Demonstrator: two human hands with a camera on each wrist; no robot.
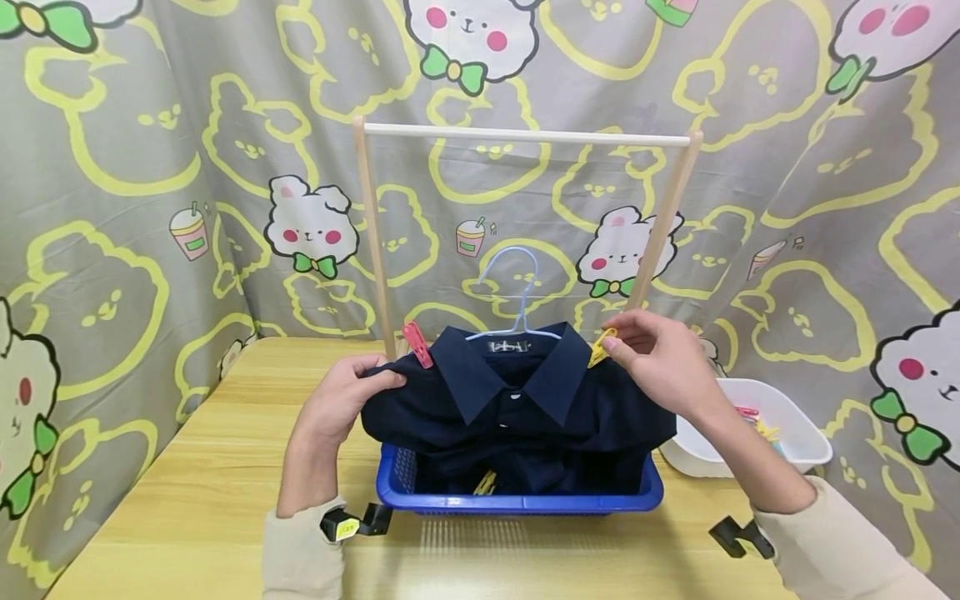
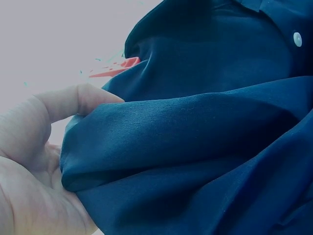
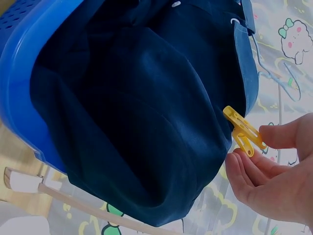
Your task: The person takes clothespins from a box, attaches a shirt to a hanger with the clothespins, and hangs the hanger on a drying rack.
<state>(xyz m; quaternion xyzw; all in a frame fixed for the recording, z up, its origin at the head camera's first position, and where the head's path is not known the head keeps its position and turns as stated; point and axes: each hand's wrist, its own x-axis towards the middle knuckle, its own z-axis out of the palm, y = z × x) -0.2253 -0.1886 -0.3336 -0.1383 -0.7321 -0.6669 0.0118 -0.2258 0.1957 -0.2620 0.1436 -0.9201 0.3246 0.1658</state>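
A dark navy collared shirt (image 1: 517,425) hangs on a light blue wire hanger (image 1: 522,312), its lower part gathered in a blue basket (image 1: 525,502). My left hand (image 1: 341,396) grips the shirt's shoulder cloth, thumb in front, as the left wrist view also shows. Close to that hand, a red clothespin (image 1: 417,344) is clipped on the shoulder beside the collar. On the other shoulder my right hand (image 1: 667,354) pinches the handle end of a yellow clothespin (image 3: 243,129), whose jaws sit at the cloth. Another yellow clothespin (image 1: 485,482) lies low among the folds.
Behind the basket stands a wooden rack with a white crossbar (image 1: 525,134). A white tub (image 1: 787,417) with several coloured clothespins sits at the right. All of it stands on a wood-grain table (image 1: 195,483), with a patterned curtain (image 1: 480,50) around it.
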